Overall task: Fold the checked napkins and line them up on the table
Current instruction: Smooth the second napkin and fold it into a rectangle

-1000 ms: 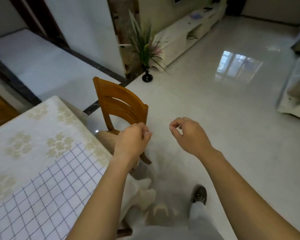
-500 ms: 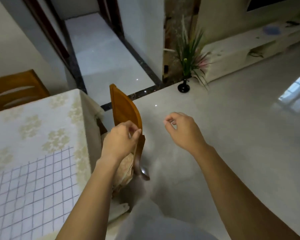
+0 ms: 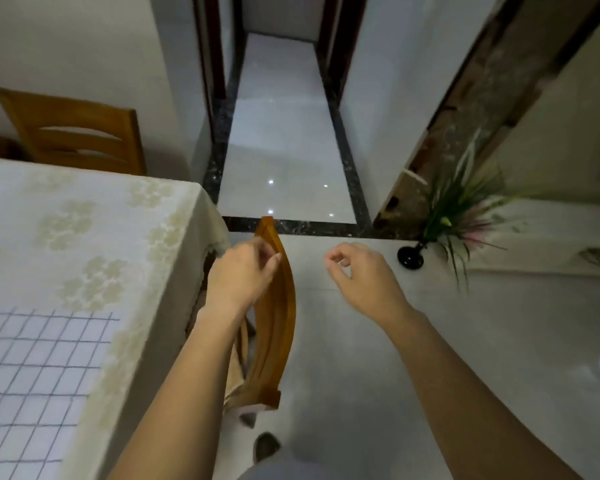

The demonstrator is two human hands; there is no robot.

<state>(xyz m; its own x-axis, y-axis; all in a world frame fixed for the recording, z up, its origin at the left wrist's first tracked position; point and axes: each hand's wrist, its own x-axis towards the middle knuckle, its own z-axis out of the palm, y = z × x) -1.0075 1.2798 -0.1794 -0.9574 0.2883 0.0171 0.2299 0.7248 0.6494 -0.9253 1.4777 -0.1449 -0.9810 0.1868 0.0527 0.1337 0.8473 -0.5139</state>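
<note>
Both hands raised beside the counter edge, holding nothing visible.

The left hand [image 3: 241, 271] is loosely curled, thumb to fingertips, in front of the top rail of a wooden chair [image 3: 274, 317] pushed in at the counter [image 3: 84, 237] — actual contact with the rail cannot be confirmed. The right hand [image 3: 359, 275] hangs over the tiled floor [image 3: 361, 358], thumb and forefinger pinched in a ring, apart from the left. A checked napkin [image 3: 39, 368] lies flat on the floral tablecloth at lower left. A second chair [image 3: 73, 136] stands at the far side; a black vase with a plant [image 3: 411, 258] sits on the floor to the right.
</note>
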